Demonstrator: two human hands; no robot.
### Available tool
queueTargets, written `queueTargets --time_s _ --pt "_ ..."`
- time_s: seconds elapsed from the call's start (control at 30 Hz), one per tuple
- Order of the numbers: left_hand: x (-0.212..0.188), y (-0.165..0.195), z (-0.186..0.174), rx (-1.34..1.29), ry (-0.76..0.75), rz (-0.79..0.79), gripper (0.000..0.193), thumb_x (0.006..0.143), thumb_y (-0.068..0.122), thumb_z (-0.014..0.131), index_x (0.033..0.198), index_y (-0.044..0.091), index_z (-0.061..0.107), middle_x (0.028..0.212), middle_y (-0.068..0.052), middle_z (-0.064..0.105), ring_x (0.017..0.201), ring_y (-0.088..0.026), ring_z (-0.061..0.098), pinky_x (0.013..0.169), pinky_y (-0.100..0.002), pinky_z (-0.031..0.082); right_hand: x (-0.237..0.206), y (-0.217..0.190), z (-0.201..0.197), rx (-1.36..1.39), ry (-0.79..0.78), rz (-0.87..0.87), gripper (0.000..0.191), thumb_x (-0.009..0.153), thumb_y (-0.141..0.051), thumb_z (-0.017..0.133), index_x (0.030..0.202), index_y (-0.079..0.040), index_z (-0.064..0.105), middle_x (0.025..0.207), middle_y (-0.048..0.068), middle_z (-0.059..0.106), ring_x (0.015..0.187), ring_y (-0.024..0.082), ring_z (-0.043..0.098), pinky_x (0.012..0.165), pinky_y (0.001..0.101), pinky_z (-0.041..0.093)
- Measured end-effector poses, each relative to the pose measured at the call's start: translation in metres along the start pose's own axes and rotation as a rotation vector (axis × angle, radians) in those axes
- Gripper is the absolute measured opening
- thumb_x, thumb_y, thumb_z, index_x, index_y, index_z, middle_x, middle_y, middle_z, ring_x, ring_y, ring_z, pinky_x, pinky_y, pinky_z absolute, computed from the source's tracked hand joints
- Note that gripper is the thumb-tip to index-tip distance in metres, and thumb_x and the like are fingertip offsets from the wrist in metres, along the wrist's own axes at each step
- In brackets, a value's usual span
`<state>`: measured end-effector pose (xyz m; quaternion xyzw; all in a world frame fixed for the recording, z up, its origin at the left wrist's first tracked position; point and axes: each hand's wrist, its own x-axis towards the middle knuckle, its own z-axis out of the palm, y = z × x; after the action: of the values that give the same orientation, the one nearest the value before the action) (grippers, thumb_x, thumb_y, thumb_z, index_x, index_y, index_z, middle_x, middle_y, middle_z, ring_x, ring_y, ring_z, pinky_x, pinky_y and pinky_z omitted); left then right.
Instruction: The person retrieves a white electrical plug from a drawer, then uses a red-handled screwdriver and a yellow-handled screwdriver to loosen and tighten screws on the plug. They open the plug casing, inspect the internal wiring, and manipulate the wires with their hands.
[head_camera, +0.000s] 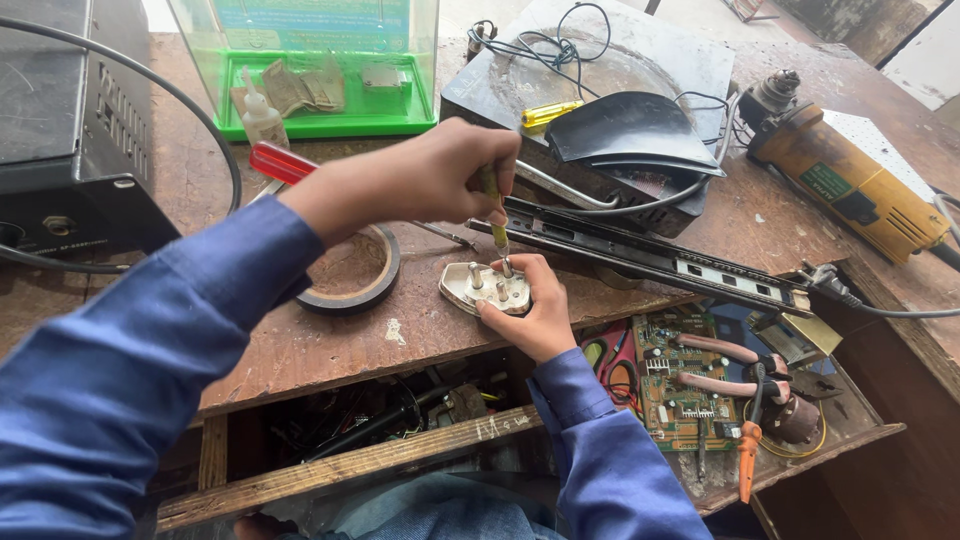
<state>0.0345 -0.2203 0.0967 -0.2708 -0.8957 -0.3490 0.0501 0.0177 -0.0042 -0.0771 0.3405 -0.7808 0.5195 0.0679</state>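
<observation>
- Plug (487, 287): white three-pin plug, pins up, lying on the worn wooden bench at its front edge, just above the open drawer (350, 465).
- Right hand (537, 315): clamped on the plug's right side, thumb across its face, pinning it to the bench.
- Left hand (425, 175): fist closed on a small screwdriver (496, 215), yellow-green handle, shaft pointing down, tip meeting the plug face between the pins.
- Step, as I judge it: working the centre screw of the plug; can't tell if loosening or tightening.
- Next move calls for keeping the tip seated and upright, turning with the fingers, right hand stopping the plug from spinning or sliding.
- Near, right: green circuit board (680, 385) and pliers with pink grips in a second open drawer.
- Left of plug: tape roll (352, 270); red-handled screwdriver (280, 162) partly under the left forearm.
- Behind the plug: long black metal rail (650, 252).
- Far: black unit with tangled wires, green plastic box (325, 65), yellow angle grinder (850, 180) at far right.
</observation>
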Motion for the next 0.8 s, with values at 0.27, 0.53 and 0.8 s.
queueTargets --time_s 0.27,0.53,0.8 --pt "0.032 0.020 -0.025 0.259 -0.311 0.127 0.009 0.076 0.007 0.081 0.080 0.004 0.074 0.075 -0.005 0.075 0.069 -0.015 0.074 0.061 -0.031 0.058 0.002 0.009 0.006 -0.194 0.047 -0.018 0.051 0.066 -0.036 0.089 0.104 -0.012 0.066 0.101 0.007 0.071 0.096 0.026 0.067 0.087 0.0394 0.052" --pt "0.032 0.028 -0.018 0.704 -0.446 0.304 0.007 0.079 0.020 0.078 0.084 0.016 0.078 0.073 -0.003 0.073 0.068 -0.023 0.071 0.061 -0.041 0.054 0.006 -0.001 0.006 -0.104 0.044 0.151 0.053 0.059 -0.042 0.095 0.094 -0.015 0.068 0.090 0.005 0.068 0.087 0.019 0.064 0.079 0.0337 0.055" --pt "0.034 0.027 -0.012 0.751 -0.437 0.244 0.010 0.079 0.016 0.071 0.078 0.021 0.080 0.066 -0.001 0.071 0.065 -0.023 0.070 0.060 -0.042 0.052 0.009 -0.007 0.006 -0.094 0.061 0.135 0.051 0.059 -0.040 0.096 0.092 -0.014 0.068 0.091 0.005 0.071 0.086 0.017 0.066 0.078 0.0321 0.055"
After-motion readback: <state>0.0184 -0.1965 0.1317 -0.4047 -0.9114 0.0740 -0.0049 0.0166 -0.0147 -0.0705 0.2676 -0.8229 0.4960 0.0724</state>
